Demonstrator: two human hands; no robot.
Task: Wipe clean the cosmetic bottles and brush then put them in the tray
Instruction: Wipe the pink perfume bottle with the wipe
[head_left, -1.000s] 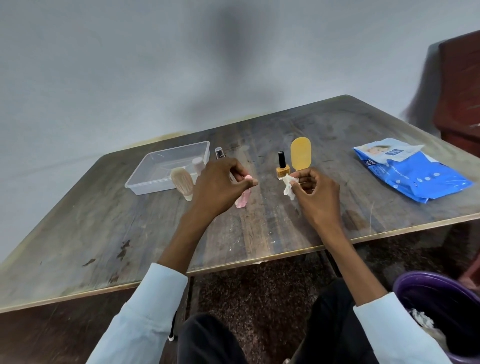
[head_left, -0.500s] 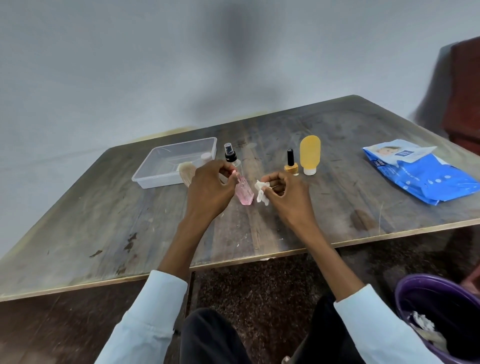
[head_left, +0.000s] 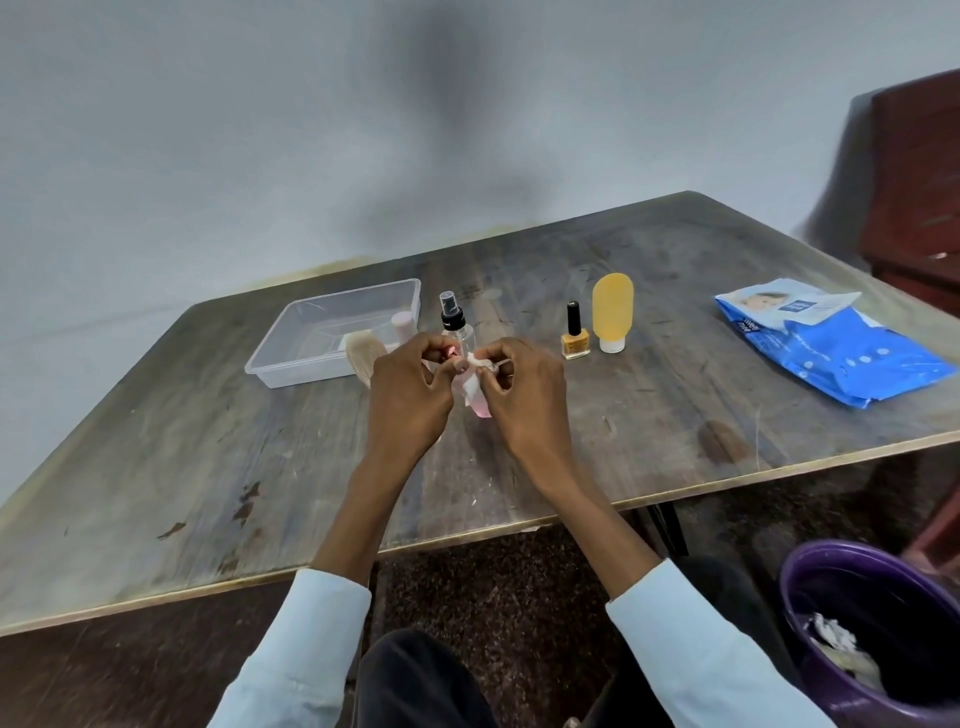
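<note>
Four bottles show on the scuffed wooden table (head_left: 208, 467), plus one brush and one tray. The small pink glass bottle (head_left: 480, 408) is held just above the tabletop between both hands, tilted, with only its lower end and a reddish glint near the top visible past the fingers. The left hand (head_left: 410, 395) has its fingers curled round the bottle's upper part. The right hand (head_left: 524, 395) pinches a crumpled white wipe (head_left: 471, 382) against the bottle's side.

Behind the hands stands one clear spray bottle with a black pump top (head_left: 454, 325), upright. To the right, side by side and apart from the hands, stand one short amber nail-polish bottle with a black cap (head_left: 574, 338) and one yellow squeeze tube resting on its white cap (head_left: 612, 312).

The clear rectangular plastic tray (head_left: 311, 332) lies at the left; the fluffy beige brush with a pale pink handle (head_left: 366, 351) leans at its near right corner (whether inside or against the rim, I cannot tell).

One blue wipes packet (head_left: 841, 358) lies far right, and one purple bin (head_left: 810, 597) sits below the table edge.
</note>
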